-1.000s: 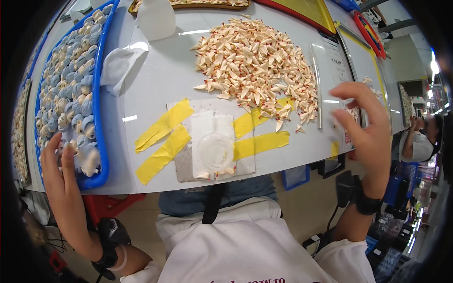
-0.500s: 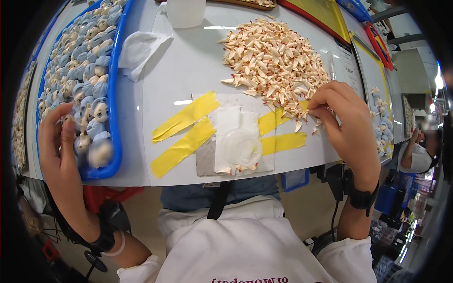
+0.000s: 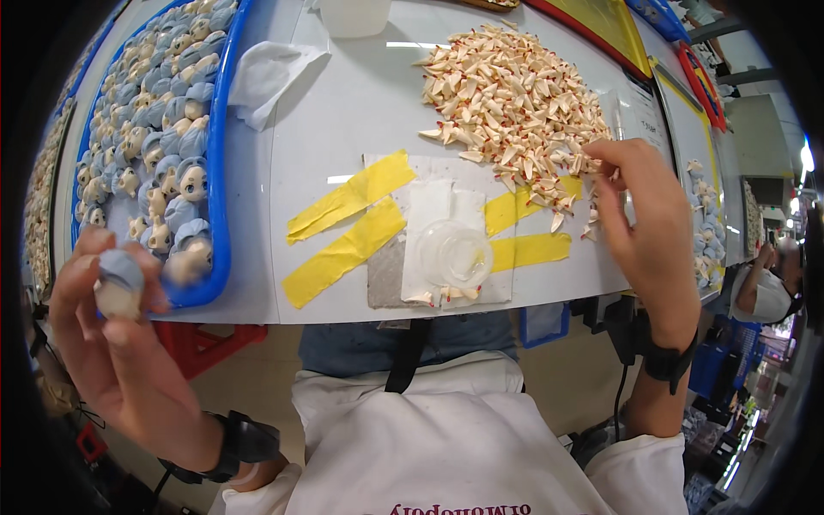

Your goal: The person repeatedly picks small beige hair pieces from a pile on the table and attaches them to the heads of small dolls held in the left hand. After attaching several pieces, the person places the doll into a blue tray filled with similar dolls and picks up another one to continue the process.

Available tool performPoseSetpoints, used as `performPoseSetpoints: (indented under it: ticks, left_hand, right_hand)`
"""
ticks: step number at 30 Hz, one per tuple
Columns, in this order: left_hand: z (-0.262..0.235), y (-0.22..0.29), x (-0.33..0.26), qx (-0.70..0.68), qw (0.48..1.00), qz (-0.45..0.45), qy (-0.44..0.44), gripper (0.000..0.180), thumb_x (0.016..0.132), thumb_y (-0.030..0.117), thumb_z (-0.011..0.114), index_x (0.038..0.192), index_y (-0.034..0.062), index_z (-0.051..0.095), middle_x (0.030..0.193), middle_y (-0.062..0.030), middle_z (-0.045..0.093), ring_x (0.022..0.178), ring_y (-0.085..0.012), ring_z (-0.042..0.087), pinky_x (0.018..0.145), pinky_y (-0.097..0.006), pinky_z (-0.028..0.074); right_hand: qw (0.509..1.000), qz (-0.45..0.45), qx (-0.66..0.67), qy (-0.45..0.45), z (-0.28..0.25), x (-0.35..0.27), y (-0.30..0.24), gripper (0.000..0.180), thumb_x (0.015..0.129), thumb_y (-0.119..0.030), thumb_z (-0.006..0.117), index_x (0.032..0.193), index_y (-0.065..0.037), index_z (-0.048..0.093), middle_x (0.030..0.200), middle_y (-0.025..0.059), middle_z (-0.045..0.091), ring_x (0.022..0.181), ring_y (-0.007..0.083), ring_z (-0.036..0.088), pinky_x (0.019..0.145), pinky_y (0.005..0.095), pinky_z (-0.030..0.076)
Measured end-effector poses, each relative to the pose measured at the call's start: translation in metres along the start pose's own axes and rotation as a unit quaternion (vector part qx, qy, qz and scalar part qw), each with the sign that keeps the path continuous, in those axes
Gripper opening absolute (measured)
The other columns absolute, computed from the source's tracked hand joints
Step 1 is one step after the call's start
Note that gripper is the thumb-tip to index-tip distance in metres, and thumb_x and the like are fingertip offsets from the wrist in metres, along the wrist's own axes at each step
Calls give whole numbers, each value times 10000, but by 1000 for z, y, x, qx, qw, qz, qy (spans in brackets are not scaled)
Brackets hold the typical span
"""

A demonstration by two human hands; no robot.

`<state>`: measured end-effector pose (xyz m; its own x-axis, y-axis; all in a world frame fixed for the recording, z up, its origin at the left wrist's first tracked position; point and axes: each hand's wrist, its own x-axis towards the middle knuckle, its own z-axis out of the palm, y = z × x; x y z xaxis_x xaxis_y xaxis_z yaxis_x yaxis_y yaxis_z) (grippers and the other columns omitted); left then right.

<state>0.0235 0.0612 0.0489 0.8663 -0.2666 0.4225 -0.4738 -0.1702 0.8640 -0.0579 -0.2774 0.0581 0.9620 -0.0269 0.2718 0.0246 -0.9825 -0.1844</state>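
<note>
Your left hand (image 3: 120, 343) grips a doll head (image 3: 118, 281); the pile of pointed pieces (image 3: 515, 103) lies under your right hand (image 3: 648, 232), fingertips pinching there.

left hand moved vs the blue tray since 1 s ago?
Yes. The left hand was resting on the blue tray's near end among the doll heads; now it is off the tray, toward the person, past the table edge, holding one doll head.

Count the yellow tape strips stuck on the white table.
4. Two long strips slant side by side left of the clear round dish; two shorter strips lie right of it, near the right hand. Their inner ends are hidden under paper.
</note>
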Motion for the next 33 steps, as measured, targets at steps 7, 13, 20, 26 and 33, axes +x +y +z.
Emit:
performPoseSetpoints:
  ticks: [7, 13, 20, 26, 33]
  left_hand:
    - [48, 7, -15, -217, 970, -99, -43, 396, 765, 232, 676, 1040, 45, 461, 1109, -142, 449, 843, -166, 519, 661, -196, 414]
    - [67, 9, -26, -252, 947, -179, -84, 416, 727, 206, 710, 1002, 19, 460, 1019, -135, 456, 773, -176, 564, 602, -206, 457]
    - [86, 14, -29, -282, 934, -220, -12, 412, 705, 190, 721, 983, 26, 466, 1026, -169, 498, 741, -178, 584, 634, -220, 482]
    - [80, 6, -31, -297, 932, -203, -33, 408, 705, 201, 718, 995, 27, 490, 1030, -172, 516, 724, -164, 567, 593, -203, 454]
    - [73, -12, -30, -311, 942, -104, -79, 403, 714, 207, 712, 997, 6, 508, 1042, -171, 501, 681, -154, 562, 560, -193, 439]
  right_hand:
    - [997, 49, 66, 10, -26, -5, -13, 149, 727, 76, 532, 836, -3, 595, 794, 98, 534, 674, 192, 524, 636, 253, 407]
    - [953, 120, 280, -3, -34, -9, -31, 114, 729, 92, 555, 835, 51, 551, 840, 92, 527, 762, 144, 501, 696, 228, 390]
    - [935, 50, 350, -40, -18, 12, -58, 158, 652, 127, 572, 786, 47, 544, 771, 97, 538, 729, 156, 514, 683, 239, 394]
    - [971, -72, 218, -71, -5, 28, -76, 169, 565, 93, 604, 701, 2, 565, 725, 82, 481, 662, 161, 482, 585, 240, 367]
    - [984, -105, 96, -109, -13, 38, -90, 154, 519, 65, 620, 641, -3, 556, 699, 62, 436, 626, 161, 465, 530, 239, 353]
